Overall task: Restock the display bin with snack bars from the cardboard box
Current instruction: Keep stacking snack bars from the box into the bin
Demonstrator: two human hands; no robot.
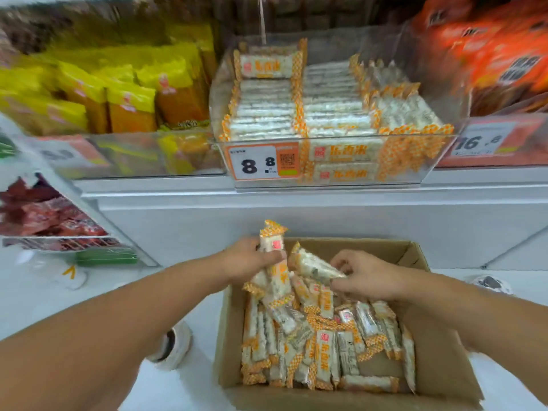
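Shelf behind; left hand grips bars, right hand pinches bar.

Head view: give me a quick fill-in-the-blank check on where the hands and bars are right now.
1. The left hand grips a bunch of snack bars above the ____ box.
2. The right hand pinches ____ bar.
3. The price tag on the display bin reads ____.

Missing words: cardboard; one; 8.8

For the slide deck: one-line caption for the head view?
Both hands, left hand and right hand, gather snack bars from the cardboard box below the display bin.
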